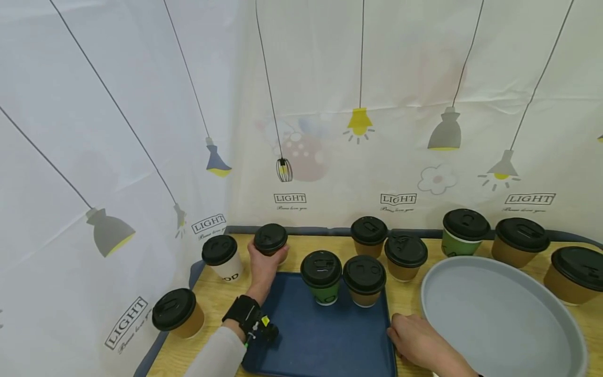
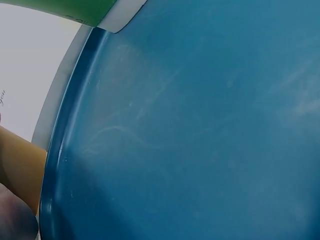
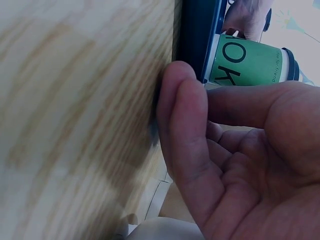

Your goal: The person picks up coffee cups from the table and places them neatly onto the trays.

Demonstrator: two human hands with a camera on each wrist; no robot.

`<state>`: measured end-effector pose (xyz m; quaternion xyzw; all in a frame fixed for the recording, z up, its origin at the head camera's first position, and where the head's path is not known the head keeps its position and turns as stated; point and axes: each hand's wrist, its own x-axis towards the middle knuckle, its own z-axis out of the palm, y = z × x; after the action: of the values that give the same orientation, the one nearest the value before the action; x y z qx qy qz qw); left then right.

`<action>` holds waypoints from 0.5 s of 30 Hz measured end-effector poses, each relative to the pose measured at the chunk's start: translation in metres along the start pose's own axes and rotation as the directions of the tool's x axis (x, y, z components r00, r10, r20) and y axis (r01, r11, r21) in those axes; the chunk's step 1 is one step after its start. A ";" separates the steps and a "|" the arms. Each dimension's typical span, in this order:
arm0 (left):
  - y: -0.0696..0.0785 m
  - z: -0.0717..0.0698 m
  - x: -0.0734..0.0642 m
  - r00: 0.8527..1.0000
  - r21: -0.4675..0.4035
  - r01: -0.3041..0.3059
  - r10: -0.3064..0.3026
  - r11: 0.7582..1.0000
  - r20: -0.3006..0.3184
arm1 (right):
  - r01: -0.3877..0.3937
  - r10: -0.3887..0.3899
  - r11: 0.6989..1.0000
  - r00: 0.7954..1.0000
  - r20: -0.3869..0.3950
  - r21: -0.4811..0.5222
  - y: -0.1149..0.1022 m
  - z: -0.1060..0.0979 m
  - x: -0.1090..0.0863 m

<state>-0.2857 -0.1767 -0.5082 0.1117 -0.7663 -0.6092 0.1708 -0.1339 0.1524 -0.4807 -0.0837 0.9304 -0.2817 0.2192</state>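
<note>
At the back left, my left hand [image 1: 266, 267] grips a brown paper coffee cup [image 2: 22, 167] by its side, just beyond the far rim of a blue tray [image 1: 325, 340]. The black lid [image 1: 270, 238] of that cup faces up. My right hand [image 1: 419, 340] pinches the tray's right rim, with fingertips [image 3: 180, 75] low by the wooden table. A green cup [image 1: 325, 293] and a brown cup [image 1: 365, 298], both with black lids, stand side by side on the tray's far part. A white lidded cup [image 1: 228, 267] stands left of my left hand.
Another brown cup [image 1: 188, 319] stands at the front left. Behind the tray are two brown cups [image 1: 402, 269]. A round grey tray [image 1: 499, 314] lies at the right, with a green cup [image 1: 457, 246] and brown cups [image 1: 574, 280] around its far side. A printed cloth [image 1: 330, 78] hangs behind.
</note>
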 end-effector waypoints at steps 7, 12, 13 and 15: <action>0.008 -0.007 -0.007 1.000 -0.021 -0.029 0.029 0.999 0.006 | 0.003 -0.003 1.000 1.000 -0.015 0.000 -0.001 0.001 -0.001; 0.018 -0.013 -0.016 0.997 -0.033 -0.067 0.068 0.997 0.033 | 0.000 -0.001 1.000 1.000 -0.026 -0.002 -0.002 0.001 -0.002; 0.020 -0.015 -0.018 0.996 -0.039 -0.073 0.074 0.997 0.043 | 0.000 0.000 1.000 1.000 -0.027 -0.003 -0.002 0.001 -0.002; 0.024 -0.018 -0.022 0.994 -0.054 -0.081 0.085 0.995 0.064 | 0.000 0.000 1.000 1.000 -0.029 -0.007 -0.003 0.000 -0.002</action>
<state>-0.2573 -0.1790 -0.4843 0.0552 -0.7597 -0.6243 0.1734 -0.1315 0.1506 -0.4785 -0.0803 0.9344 -0.2797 0.2054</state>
